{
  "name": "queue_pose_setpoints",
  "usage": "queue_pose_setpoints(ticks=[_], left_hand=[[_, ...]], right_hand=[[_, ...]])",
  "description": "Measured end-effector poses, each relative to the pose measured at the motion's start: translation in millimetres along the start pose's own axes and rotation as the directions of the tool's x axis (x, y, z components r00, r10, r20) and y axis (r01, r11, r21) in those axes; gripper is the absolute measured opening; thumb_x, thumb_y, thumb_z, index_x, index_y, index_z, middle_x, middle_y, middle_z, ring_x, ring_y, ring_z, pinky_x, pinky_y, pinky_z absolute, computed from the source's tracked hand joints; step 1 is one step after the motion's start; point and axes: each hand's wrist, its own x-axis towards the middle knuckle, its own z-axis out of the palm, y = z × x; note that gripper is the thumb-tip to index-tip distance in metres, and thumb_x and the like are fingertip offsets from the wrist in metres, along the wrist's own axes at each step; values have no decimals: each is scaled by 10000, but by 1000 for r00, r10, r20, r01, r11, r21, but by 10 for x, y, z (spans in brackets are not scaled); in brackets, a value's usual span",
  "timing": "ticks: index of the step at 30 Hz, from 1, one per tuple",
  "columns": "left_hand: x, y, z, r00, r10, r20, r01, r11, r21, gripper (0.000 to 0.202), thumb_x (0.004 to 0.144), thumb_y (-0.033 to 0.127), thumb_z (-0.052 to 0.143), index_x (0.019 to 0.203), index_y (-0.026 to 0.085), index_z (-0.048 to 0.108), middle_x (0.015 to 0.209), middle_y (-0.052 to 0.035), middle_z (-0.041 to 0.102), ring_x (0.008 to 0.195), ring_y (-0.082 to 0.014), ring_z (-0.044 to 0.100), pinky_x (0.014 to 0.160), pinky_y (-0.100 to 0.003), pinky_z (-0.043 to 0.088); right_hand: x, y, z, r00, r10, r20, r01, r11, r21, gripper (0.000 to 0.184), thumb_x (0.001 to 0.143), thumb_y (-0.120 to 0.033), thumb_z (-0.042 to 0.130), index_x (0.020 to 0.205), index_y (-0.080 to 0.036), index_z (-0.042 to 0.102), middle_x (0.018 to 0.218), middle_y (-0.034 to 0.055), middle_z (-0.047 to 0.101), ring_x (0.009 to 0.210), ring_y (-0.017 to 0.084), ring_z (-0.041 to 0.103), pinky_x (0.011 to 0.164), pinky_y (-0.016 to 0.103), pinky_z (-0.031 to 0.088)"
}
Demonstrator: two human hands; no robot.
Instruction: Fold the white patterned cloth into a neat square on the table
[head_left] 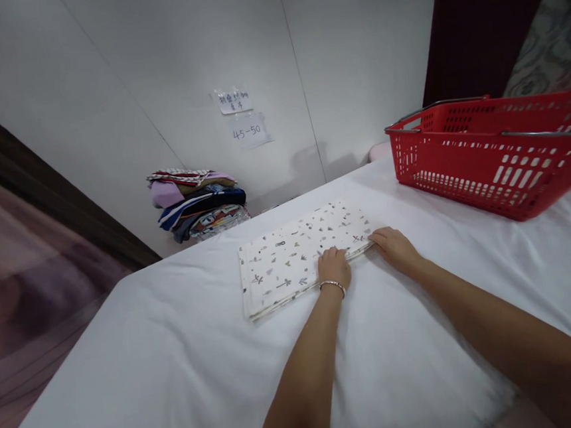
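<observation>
A folded white cloth (293,253) with small printed figures lies flat on the white-covered table (179,370). My left hand (334,266), with a bracelet on the wrist, rests on the cloth's near edge, fingers curled over it. At the cloth's near right corner my right hand (393,246) has its fingers closed on the edge. Both forearms reach in from the lower right.
A red plastic basket (490,156) with metal handles stands at the back right of the table. A stack of folded clothes (198,201) sits against the white wall at the back left. Two paper notes (242,118) hang on the wall. A dark floor lies to the left.
</observation>
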Motion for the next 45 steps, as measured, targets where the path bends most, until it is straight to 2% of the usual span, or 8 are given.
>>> queue_pose_setpoints(ticks=[7,15,23,29,36,41,43,45], left_hand=[[26,-10,38,999,46,20,-47,997,60,274,842,152,408,1061,231,551,1030,-62,526,984,-201,447,827,-345,358],[56,-25,33,998,65,17,-66,994,82,270,847,134,402,993,253,597,1003,-52,534,971,-191,432,836,-342,333],[40,18,82,997,70,-34,-64,986,152,237,854,138,404,892,221,623,967,-63,521,955,-204,418,795,-341,337],[15,5,44,995,94,17,-96,978,188,264,837,91,394,942,221,598,975,-68,512,945,-200,424,783,-333,349],[-62,14,10,988,132,85,-149,961,233,358,816,78,375,1128,198,504,1069,-89,500,984,-214,428,793,-340,362],[-49,72,-29,980,144,140,-180,939,293,355,829,96,355,1148,170,492,1091,-107,500,1000,-224,441,794,-351,373],[-26,103,-44,975,149,164,-194,930,311,355,831,82,339,1134,153,510,1081,-118,506,998,-228,450,791,-357,374],[-6,134,-54,970,156,186,-211,922,325,359,830,70,323,1117,134,531,1063,-128,514,992,-234,456,790,-363,373]], right_hand=[[22,139,-13,991,-105,79,110,992,-62,250,837,-174,455,1018,-188,627,1017,88,630,925,211,526,745,306,353],[27,319,27,988,-152,36,154,986,-57,266,846,-190,444,1019,-208,646,1028,79,640,916,207,534,737,308,346],[-3,400,42,972,-226,66,227,974,-9,294,886,-204,392,1069,-232,621,1071,67,625,952,199,523,763,318,307],[-9,405,12,967,-244,75,246,969,-17,322,866,-144,397,1086,-232,614,1060,68,630,938,199,524,769,332,293],[-21,471,2,971,-219,92,211,974,85,363,875,-167,363,1132,-262,601,1132,64,606,1012,216,522,808,354,354],[33,554,58,978,-196,71,171,949,264,328,832,-224,437,1092,-245,636,1104,69,627,1012,229,543,870,370,404],[49,567,62,990,-107,92,65,922,382,334,768,-198,506,1068,-234,648,1113,58,625,1036,228,538,911,359,400],[55,575,38,978,105,180,-180,862,474,376,698,-146,549,1049,-229,653,1167,38,597,1075,214,523,929,317,395]])
